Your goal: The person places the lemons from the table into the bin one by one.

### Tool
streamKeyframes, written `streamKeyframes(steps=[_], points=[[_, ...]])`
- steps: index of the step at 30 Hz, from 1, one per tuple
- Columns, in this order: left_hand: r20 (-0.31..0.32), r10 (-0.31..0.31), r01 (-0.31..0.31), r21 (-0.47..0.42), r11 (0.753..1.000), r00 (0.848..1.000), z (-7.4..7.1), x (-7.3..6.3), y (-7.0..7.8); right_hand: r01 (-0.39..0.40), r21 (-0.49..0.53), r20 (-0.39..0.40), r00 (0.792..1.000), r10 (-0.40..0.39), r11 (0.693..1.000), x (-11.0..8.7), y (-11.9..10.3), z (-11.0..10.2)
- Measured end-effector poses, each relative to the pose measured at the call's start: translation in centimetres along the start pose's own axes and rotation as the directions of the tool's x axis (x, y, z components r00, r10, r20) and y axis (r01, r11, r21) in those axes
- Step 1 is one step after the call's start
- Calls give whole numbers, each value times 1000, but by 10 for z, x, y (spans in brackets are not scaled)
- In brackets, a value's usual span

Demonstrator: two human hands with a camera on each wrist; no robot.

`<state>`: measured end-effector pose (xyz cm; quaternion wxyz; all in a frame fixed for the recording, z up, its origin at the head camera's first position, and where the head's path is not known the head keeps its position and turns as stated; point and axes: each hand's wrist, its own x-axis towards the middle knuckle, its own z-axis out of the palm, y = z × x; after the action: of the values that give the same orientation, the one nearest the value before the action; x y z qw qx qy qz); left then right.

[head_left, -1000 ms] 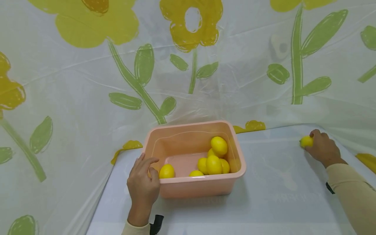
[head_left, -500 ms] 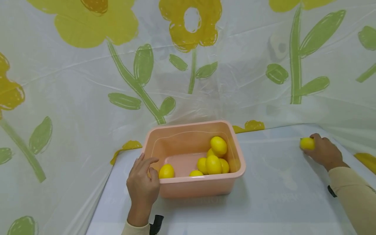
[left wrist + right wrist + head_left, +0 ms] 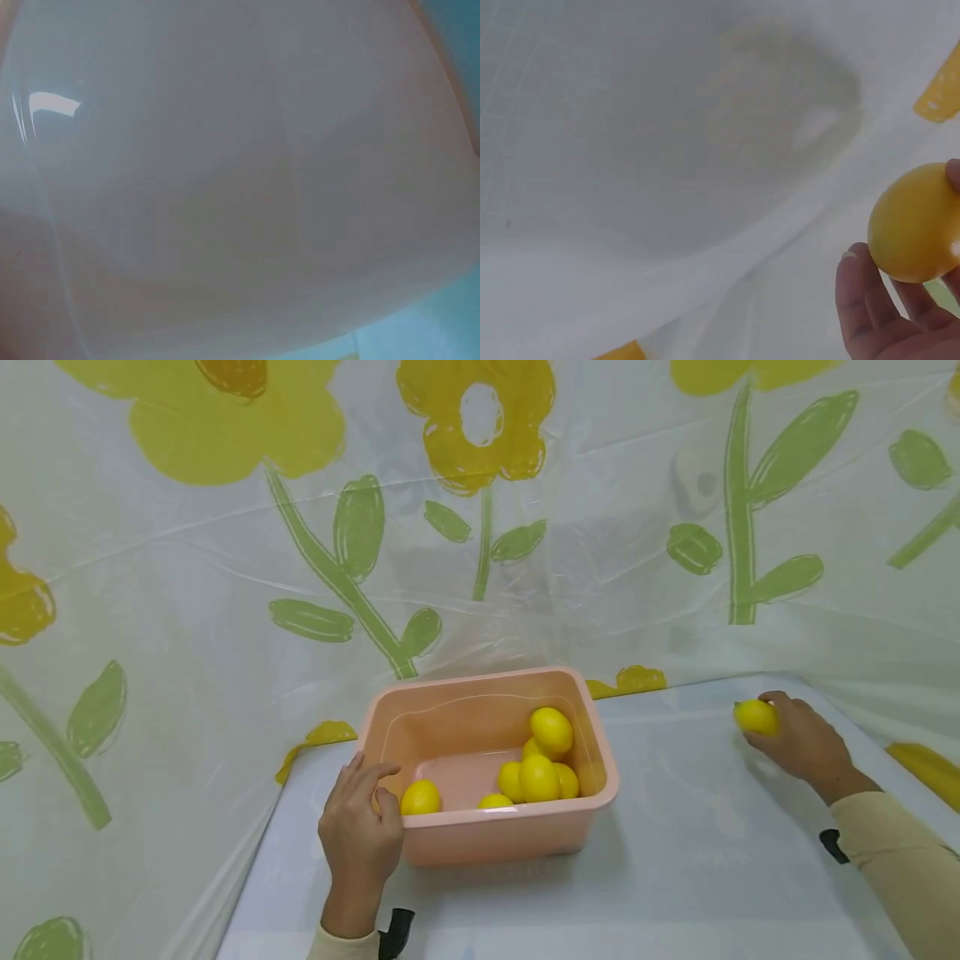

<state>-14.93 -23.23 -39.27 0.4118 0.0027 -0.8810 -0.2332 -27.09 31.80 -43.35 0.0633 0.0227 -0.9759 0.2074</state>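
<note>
A lemon [image 3: 756, 717] is pinched between the thumb and fingers of my right hand [image 3: 806, 739], over the right part of the table. In the right wrist view the lemon [image 3: 919, 223] is at the right edge, with fingertips around it. My left hand [image 3: 362, 835] grips the front left corner of a pink plastic basin [image 3: 495, 843], fingers bent over its rim. Several lemons [image 3: 539, 778] are heaped in the basin's right end, and another lemon [image 3: 421, 797] lies near the left hand. The left wrist view shows only the basin's wall [image 3: 225, 187] up close.
The basin stands on a white-covered table [image 3: 675, 877]. Right behind the table hangs a pale curtain [image 3: 600, 568] printed with yellow flowers and green leaves. A black strap [image 3: 396, 933] is on the left wrist.
My right hand has moved left with the lemon, which now appears lifted off the table. The left hand stays on the basin. The head view has shifted slightly.
</note>
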Motion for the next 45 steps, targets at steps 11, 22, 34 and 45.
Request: streamKeyframes(steps=[11, 22, 34, 45], points=[[-6, 6, -6, -5, 1000, 1000, 0, 1, -1, 108, 73, -88, 991, -102, 991, -16, -53, -5], [-3, -1, 1, -15, 1000, 1000, 1, 4, -1, 314, 87, -284, 917, -279, 945, -34, -119, -23], [3, 0, 0, -26, 1000, 1000, 1, 2, 0, 479, 100, -355, 836, -418, 872, -55, -172, -27], [-1, 3, -3, -24, 1000, 1000, 0, 1, -2, 537, 147, -228, 836, -500, 831, -62, -222, -23]])
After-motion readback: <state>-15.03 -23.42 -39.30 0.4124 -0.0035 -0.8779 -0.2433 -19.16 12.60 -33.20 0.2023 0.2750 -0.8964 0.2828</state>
